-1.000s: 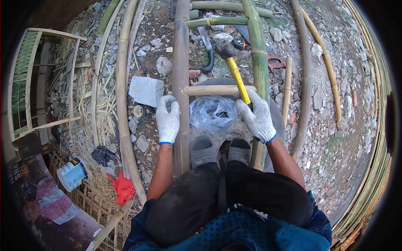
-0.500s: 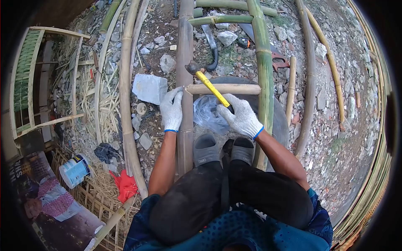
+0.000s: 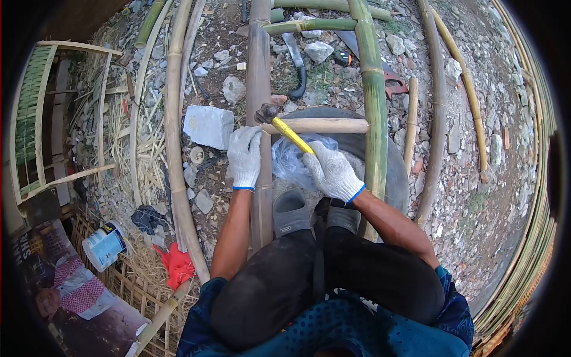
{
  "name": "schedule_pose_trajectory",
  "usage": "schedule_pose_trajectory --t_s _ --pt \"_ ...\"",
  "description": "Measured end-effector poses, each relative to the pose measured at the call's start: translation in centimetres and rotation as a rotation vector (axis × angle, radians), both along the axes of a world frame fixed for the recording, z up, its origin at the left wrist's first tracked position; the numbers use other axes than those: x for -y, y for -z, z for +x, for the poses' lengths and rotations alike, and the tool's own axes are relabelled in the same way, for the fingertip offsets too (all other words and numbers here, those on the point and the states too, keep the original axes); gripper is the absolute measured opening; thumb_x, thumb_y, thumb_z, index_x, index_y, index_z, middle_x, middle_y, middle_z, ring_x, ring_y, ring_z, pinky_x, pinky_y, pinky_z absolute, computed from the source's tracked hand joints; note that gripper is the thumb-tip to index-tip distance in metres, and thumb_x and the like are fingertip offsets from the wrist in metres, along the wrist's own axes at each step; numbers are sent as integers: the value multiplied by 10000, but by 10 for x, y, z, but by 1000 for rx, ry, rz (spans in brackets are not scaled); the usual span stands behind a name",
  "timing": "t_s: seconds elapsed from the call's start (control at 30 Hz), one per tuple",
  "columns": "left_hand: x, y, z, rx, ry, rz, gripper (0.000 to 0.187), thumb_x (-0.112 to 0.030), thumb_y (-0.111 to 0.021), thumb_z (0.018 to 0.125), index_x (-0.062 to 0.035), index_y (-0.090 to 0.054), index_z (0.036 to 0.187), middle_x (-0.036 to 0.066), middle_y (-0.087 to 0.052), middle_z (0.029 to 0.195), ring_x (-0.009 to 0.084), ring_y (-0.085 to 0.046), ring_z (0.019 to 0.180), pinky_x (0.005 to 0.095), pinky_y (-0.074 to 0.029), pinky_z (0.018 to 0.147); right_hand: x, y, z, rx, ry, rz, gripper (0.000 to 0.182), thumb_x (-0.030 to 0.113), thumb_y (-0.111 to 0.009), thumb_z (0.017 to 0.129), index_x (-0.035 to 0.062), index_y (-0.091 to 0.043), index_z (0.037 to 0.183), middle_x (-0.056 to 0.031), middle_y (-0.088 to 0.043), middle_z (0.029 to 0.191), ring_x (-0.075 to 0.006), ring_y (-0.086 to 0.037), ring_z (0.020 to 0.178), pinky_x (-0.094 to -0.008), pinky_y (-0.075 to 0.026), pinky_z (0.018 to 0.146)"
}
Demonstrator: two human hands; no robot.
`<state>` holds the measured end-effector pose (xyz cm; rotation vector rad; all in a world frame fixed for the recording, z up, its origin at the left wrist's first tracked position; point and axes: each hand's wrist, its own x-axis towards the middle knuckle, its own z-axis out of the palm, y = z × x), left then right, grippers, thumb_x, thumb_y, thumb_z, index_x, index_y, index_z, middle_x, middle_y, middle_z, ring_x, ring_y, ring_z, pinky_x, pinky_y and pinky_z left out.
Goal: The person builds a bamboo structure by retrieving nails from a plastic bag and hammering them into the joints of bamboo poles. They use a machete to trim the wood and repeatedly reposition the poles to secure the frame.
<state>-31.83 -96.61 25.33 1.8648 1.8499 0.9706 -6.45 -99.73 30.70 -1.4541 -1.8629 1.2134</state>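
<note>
My right hand (image 3: 335, 172), in a white knit glove, is closed around the lower handle of a hammer (image 3: 290, 135) with a yellow shaft and rusty dark head. The head hovers over the left bamboo pole (image 3: 260, 71), just above the fingertips of my left hand (image 3: 244, 159). That gloved hand rests at the pole's left side with its fingers pinched together; whatever they hold is too small to make out. A short bamboo crosspiece (image 3: 324, 125) runs from this pole to the green bamboo pole (image 3: 373, 95). Under it lies a clear plastic bag (image 3: 291, 160).
A squared grey stone block (image 3: 208, 127) lies left of my left hand. Beyond the crosspiece are a black-handled blade (image 3: 298, 71), a tape measure (image 3: 342, 58) and a handsaw (image 3: 395, 83). More bamboo poles (image 3: 439, 107) and rubble surround the frame. A paint bucket (image 3: 104, 245) lies lower left.
The hammer head has come down and left toward my left fingertips, and my right hand has moved slightly left with it. My left hand stays at the pole.
</note>
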Motion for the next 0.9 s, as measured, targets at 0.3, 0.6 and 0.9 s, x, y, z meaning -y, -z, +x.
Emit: schedule_pose_trajectory --t_s 0.3,0.6,0.9 --pt "2 6 2 -167 51 78 145 -68 -725 899 -33 -717 1040 146 -702 1082 382 -639 1045 489 -519 940 9 16 0 149 -68 120 221 265 -643 1029 63 -600 1108 -215 -660 786 -437 -691 707 -557 -532 629" --pt "3 7 2 -166 40 60 198 -55 -713 878 -18 -710 1072 168 -693 1110 396 -623 1067 498 -508 969 15 16 -2 195 -73 172 214 263 -667 1007 72 -581 1050 -182 -656 771 -412 -689 678 -532 -536 611" --pt "0 7 3 -106 32 78 173 -37 -730 862 -30 -728 1035 153 -699 1089 389 -632 1052 487 -521 954 18 15 -5 236 -60 148 236 265 -665 1004 54 -579 1066 -192 -647 715 -417 -681 639 -535 -530 570"
